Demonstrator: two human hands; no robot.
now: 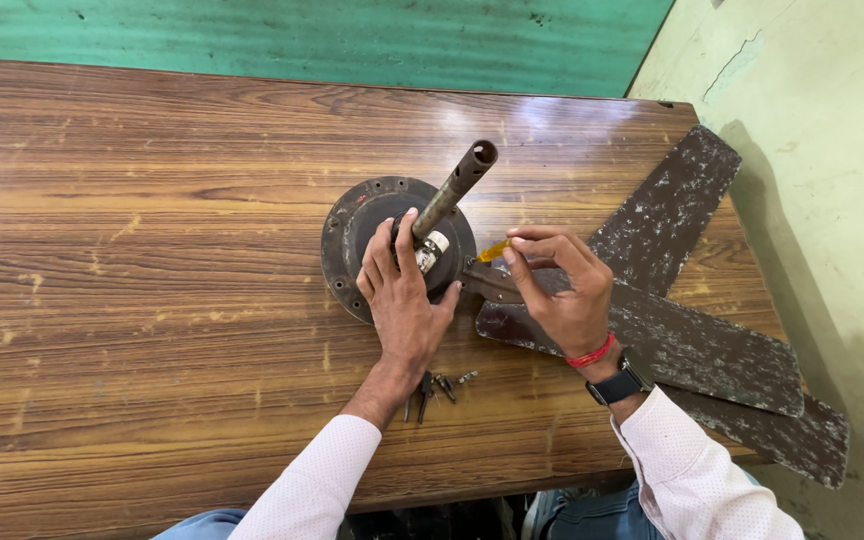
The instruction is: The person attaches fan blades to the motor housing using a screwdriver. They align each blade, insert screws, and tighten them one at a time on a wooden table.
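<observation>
A small cluster of dark screws [437,385] lies near the front edge of the brown wooden tabletop [132,300], beyond whose far edge a green wall [302,40] runs.

White dotted sleeves; right wrist wears red thread, black watch [620,384]

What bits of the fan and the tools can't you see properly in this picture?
- Head view: the tip of the yellow-handled tool is hidden behind the right hand.
- The middle of the round fan motor is covered by the left hand.
- Where the fan blades join the motor is hidden by the right hand.
- The small metal pieces beside the left wrist are too small to tell apart.
</observation>
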